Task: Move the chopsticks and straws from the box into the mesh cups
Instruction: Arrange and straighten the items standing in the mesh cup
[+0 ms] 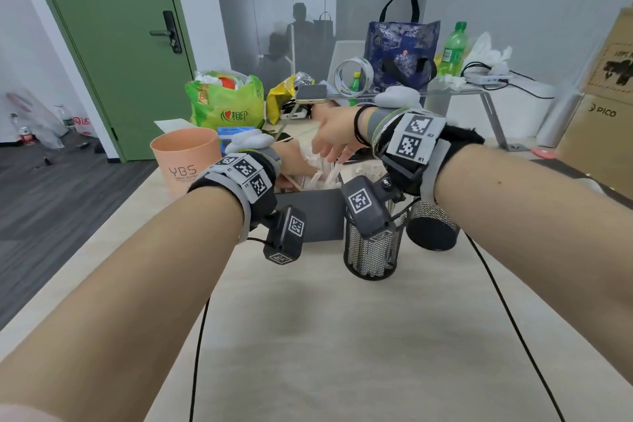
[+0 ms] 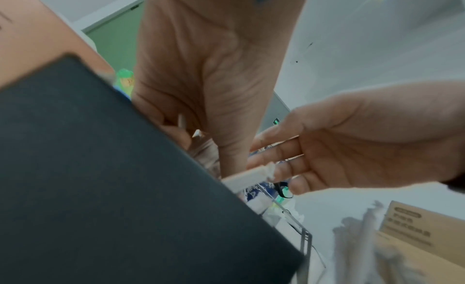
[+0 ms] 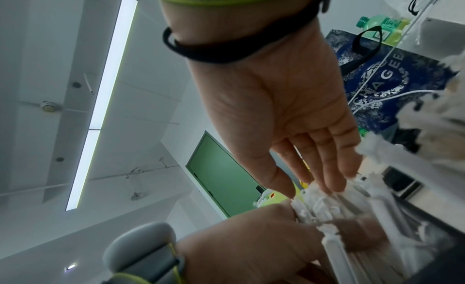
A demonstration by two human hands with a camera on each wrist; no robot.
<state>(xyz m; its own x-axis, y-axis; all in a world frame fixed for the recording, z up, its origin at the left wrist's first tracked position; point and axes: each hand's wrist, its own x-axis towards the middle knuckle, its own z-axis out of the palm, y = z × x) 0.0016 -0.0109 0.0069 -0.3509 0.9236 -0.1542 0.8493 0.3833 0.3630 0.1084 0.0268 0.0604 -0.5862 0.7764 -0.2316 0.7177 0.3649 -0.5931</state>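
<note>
A dark box (image 1: 308,214) stands mid-table, filled with white paper-wrapped chopsticks and straws (image 1: 325,175). My left hand (image 1: 293,161) reaches into the box from the left, its fingers curled round a bundle of the wrapped sticks (image 3: 339,204). My right hand (image 1: 329,139) hovers over the box from the right, and its straight fingers (image 3: 334,180) touch the bundle's tops. In the left wrist view one wrapped stick (image 2: 247,177) pokes over the box wall (image 2: 100,169) below my left thumb. Two black mesh cups (image 1: 371,253) (image 1: 433,226) stand right of the box, partly hidden by my right wrist camera.
A peach cup (image 1: 185,161) stands left of the box. Behind it are a green bag (image 1: 227,106), a tape roll (image 1: 352,75), a blue tote (image 1: 402,58) and a green bottle (image 1: 454,48). Cardboard boxes (image 1: 603,113) rise at the right. Black cables (image 1: 507,319) trail across the near table.
</note>
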